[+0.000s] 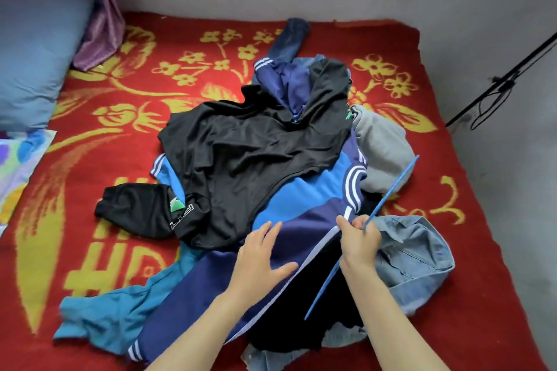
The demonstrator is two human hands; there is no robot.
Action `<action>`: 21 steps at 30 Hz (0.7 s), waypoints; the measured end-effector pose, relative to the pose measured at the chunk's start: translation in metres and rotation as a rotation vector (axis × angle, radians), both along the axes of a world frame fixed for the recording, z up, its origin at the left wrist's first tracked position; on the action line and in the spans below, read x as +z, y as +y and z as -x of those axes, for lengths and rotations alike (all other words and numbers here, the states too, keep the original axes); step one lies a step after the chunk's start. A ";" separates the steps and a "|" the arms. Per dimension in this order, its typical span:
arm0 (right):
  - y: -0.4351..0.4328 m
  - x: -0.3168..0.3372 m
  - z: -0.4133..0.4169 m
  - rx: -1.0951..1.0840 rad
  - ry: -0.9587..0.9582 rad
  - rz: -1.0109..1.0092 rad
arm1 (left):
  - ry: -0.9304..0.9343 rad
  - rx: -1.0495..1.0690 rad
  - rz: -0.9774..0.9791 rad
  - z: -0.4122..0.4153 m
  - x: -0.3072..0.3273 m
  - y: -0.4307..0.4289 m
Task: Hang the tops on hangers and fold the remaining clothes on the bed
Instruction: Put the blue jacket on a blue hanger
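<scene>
The blue striped jacket [301,199] lies mid-bed, half buried under a black top [250,141]. The right hand [358,239] grips a blue hanger [391,190] (its hook is hidden). The left hand [262,256] is spread wide over the jacket. A pale denim piece [416,253] pokes out beside them. The red blanket [120,159] shows wide on the left, up to the pillow [36,54].

Bed: red woven blanket [452,250] with a yellow flower pattern.
Far left: blue-grey pillow [36,48], with bunched purple satin cloth [99,39] beside it.
Left edge: pale flower-printed sheet [18,166].
Centre: heap of clothes. At its edges on the blanket lie a teal cotton garment [114,313], black jersey top [241,144], light-blue denim jacket [419,253], grey sweatshirt [382,153] and dark-blue jeans leg [291,37].
</scene>
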State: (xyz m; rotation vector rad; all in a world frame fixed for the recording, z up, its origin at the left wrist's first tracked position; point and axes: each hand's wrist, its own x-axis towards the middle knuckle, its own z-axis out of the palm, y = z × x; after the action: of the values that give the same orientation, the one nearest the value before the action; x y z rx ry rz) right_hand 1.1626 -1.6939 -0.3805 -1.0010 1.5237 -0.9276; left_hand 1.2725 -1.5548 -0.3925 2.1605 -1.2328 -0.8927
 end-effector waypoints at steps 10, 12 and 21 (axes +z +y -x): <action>0.053 0.106 0.022 0.365 -0.063 0.381 | -0.014 0.198 0.441 0.017 0.099 -0.006; 0.048 0.110 0.037 0.322 -0.066 0.359 | -0.078 0.182 0.483 0.009 0.120 0.001; 0.078 0.054 0.059 0.658 0.181 0.327 | -0.347 -0.028 0.754 0.052 0.198 0.018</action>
State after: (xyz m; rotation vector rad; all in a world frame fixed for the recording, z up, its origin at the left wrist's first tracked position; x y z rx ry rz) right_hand 1.1036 -1.6161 -0.3262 -1.7272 1.0727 -0.6253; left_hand 1.2200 -1.5369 -0.1943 1.7010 -1.4586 -0.0092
